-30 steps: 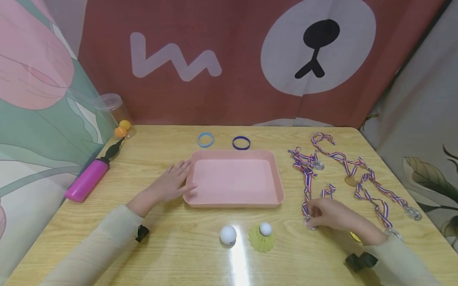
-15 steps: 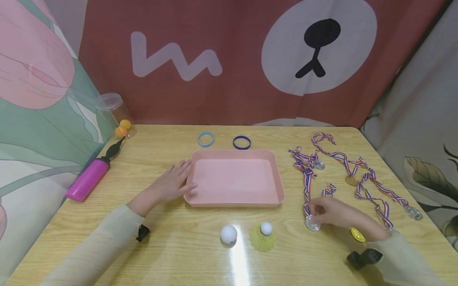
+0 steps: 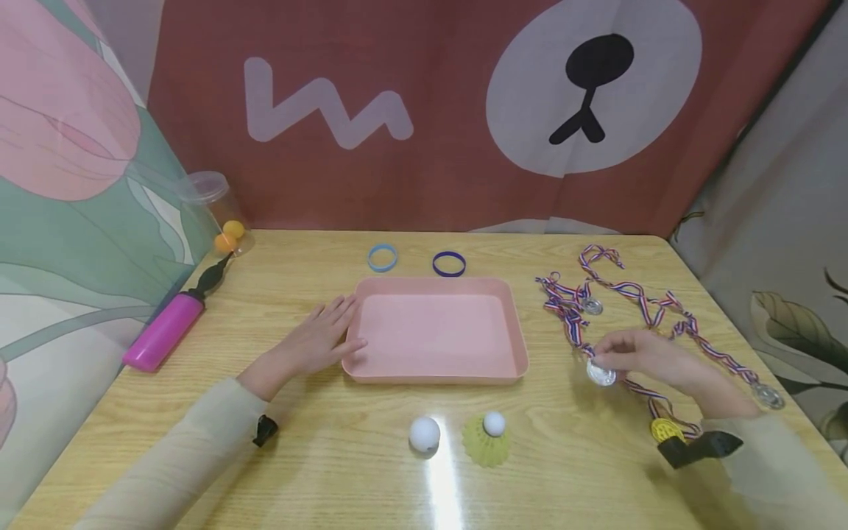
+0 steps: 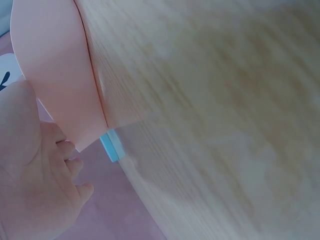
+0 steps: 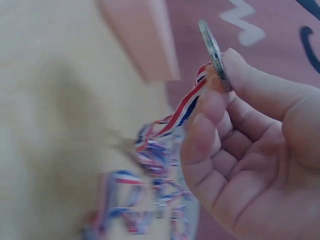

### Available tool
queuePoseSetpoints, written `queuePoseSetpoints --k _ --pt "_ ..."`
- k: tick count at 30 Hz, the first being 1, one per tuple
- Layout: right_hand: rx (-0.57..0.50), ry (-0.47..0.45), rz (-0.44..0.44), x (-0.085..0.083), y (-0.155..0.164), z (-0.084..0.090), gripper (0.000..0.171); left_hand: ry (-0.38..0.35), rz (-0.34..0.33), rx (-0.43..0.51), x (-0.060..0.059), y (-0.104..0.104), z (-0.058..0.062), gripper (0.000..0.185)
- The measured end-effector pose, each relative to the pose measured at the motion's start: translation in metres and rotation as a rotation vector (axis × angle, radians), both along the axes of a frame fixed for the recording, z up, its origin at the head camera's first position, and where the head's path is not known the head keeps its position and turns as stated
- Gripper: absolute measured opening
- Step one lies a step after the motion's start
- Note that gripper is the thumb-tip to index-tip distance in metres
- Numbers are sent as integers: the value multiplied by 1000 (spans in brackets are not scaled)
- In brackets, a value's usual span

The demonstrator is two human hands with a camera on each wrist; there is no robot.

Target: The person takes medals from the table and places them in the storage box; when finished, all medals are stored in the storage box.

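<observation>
My right hand (image 3: 652,358) pinches a silver medal (image 3: 601,372) between thumb and fingers, above the table. In the right wrist view the medal (image 5: 214,54) is seen edge-on, its red, white and blue ribbon (image 5: 187,107) trailing down to the tabletop. My left hand (image 3: 318,340) rests with straight fingers on the left rim of a pink tray (image 3: 437,381). The left wrist view shows that hand (image 4: 40,170) against the tray's outer wall (image 4: 60,65). Close to my right wrist lies a gold medal (image 3: 665,430); another silver medal (image 3: 592,305) lies farther back.
A white ball (image 3: 424,434) and a yellow shuttlecock (image 3: 486,445) sit before the tray. Behind it lie a light blue wristband (image 3: 382,268) and a dark blue wristband (image 3: 449,274). A magenta pump (image 3: 162,335) and a clear jar (image 3: 205,193) with orange balls stand at left.
My right hand has taken the silver medal up off the table and moved back and to the right. The gold medal near the wrist is now uncovered. My left hand stays on the tray.
</observation>
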State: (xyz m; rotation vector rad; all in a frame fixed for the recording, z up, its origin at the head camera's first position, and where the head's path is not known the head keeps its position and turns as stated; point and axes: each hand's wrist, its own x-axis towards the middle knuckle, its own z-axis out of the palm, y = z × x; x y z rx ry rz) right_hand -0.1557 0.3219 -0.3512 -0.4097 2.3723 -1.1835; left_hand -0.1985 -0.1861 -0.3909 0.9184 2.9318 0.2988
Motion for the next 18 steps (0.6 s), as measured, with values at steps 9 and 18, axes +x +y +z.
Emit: queuePoseSetpoints --k 9,18 --pt "-233 100 -169 -24 14 47 13 2 3 4 0 0 -1 75" --pt "-667 83 -81 -38 12 81 24 -3 4 9 1 0 0 76"
